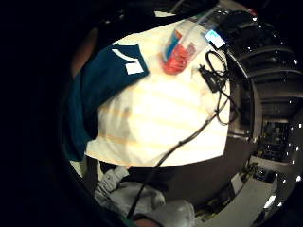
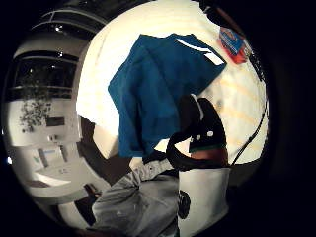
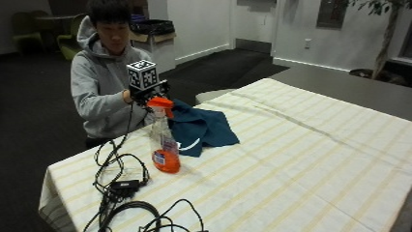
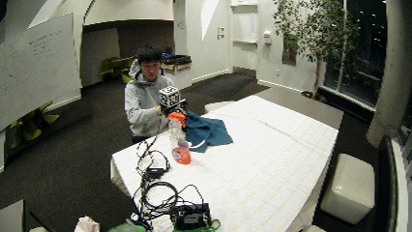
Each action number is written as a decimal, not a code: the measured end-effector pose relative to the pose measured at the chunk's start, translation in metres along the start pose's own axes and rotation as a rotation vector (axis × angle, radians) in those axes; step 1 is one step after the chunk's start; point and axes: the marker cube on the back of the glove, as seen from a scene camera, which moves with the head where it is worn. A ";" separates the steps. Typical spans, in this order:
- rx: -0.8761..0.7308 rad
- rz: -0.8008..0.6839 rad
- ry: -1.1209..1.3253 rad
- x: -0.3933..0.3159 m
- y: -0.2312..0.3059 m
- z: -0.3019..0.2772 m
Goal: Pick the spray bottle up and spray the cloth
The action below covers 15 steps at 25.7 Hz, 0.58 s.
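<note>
A clear spray bottle (image 3: 165, 145) with an orange head and orange liquid stands upright on the striped tablecloth near the person's side of the table. A dark blue cloth (image 3: 203, 126) lies crumpled just beyond it, draped toward the table edge. My gloved right hand (image 3: 141, 94) is raised in front of the person's chest, behind and slightly above the bottle's head, apart from it and holding nothing. From the palm, the bottle (image 1: 179, 52) (image 2: 233, 43) and the cloth (image 1: 106, 80) (image 2: 158, 84) lie below on the table. The glove's fingers (image 2: 197, 123) hang loosely curled.
Black cables and a small black adapter (image 3: 122, 186) lie on the table left of the bottle, near the corner. The tablecloth (image 3: 309, 154) stretches wide to the right. The table edge runs close to the person's lap (image 2: 143, 197).
</note>
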 end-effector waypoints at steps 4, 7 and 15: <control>0.029 0.044 -0.010 0.024 0.011 -0.010; 0.048 0.091 -0.033 0.042 0.015 -0.018; 0.130 0.238 -0.254 0.072 0.012 -0.027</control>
